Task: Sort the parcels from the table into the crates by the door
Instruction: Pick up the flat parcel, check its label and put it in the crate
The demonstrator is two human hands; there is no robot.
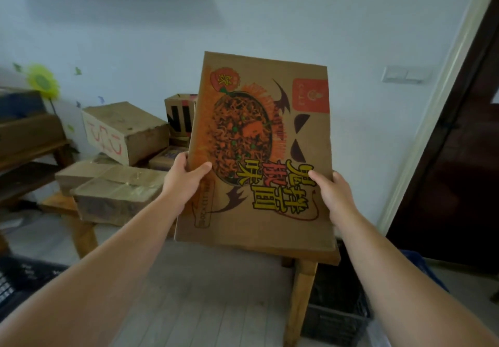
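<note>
I hold up a large brown cardboard parcel [259, 146] printed with a noodle bowl and yellow characters, its face tilted towards me above the wooden table [310, 256]. My left hand [182, 177] grips its left edge, thumb on the front. My right hand [332, 192] grips its right edge the same way. More cardboard parcels stay on the table: a taped flat one [116, 192] at the front left, a box with red writing [124, 130] tilted behind it, and a small box [179, 114] at the back. A dark crate [337, 317] stands on the floor under the table's right end.
A dark wooden door [464, 157] with a pale frame fills the right side. Another dark crate [19, 287] shows at the lower left edge. A wooden shelf unit [27, 152] with boxes stands at the far left. Pale floorboards [202, 306] lie in front.
</note>
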